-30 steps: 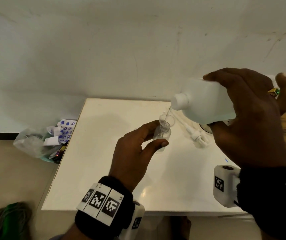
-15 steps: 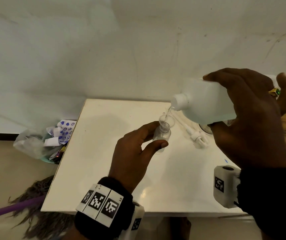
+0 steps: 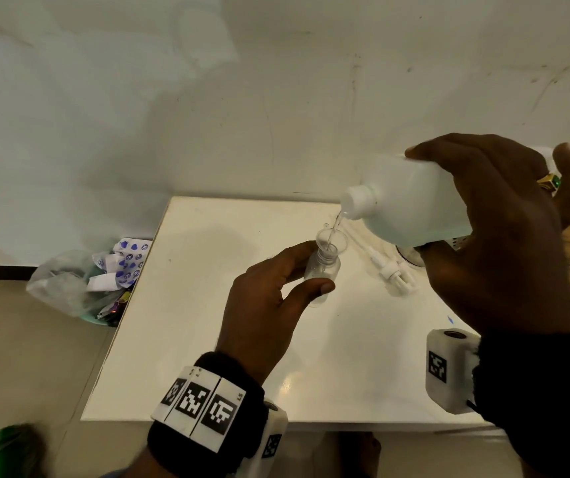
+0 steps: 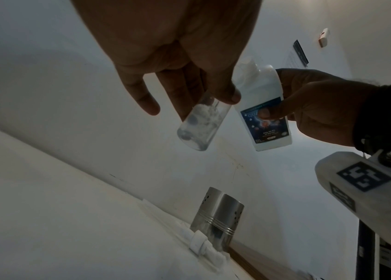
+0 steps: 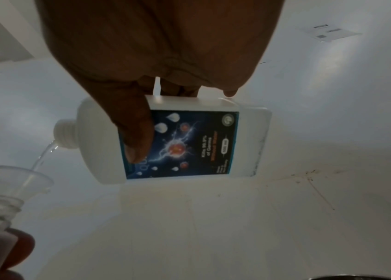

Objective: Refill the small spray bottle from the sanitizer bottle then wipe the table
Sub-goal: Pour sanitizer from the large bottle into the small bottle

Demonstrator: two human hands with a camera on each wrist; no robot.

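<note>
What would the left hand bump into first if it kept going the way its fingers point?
Probably the sanitizer bottle. The left hand, holding the spray bottle with its funnel, points forward and rightward, toward that tilted bottle's neck. Depth is unclear; it might pass underneath and meet the wall instead.

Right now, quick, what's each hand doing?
Left hand: grips the small clear plastic spray bottle.
Right hand: grips the tilted white plastic sanitizer bottle, pouring.
</note>
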